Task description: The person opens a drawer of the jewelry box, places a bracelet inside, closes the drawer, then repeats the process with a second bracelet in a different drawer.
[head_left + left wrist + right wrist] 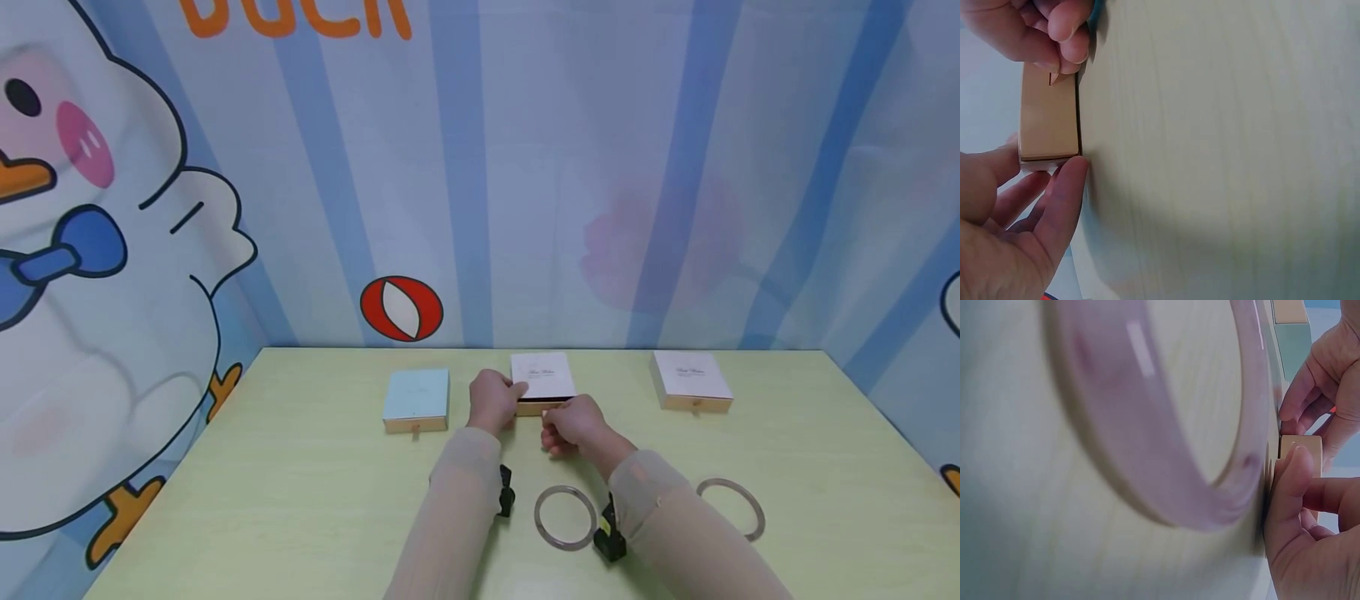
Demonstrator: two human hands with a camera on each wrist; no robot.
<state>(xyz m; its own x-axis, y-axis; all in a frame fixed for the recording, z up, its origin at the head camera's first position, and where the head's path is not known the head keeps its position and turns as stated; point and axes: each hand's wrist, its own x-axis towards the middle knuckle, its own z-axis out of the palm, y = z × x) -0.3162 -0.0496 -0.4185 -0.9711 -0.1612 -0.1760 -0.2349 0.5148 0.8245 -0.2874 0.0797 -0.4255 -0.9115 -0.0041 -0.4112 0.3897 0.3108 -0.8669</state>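
Observation:
At the back middle of the table is a small drawer box [542,375] with a white printed top and a tan drawer front [1050,119]. My left hand [492,400] grips its left side, thumb and fingers on opposite faces. On the drawer front, my right hand [576,425] pinches a small pull tab [1054,79], mostly covered by the fingertips. A dark line shows between the white top and the drawer in the head view. Nearest my right wrist lies a pale purplish bangle [566,518], large in the right wrist view.
A light blue drawer box [417,393] stands to the left, and another white-topped one [692,379] to the right. A second bangle [753,508] lies partly behind my right sleeve. The pale table [285,500] meets a printed backdrop [525,167] at the back.

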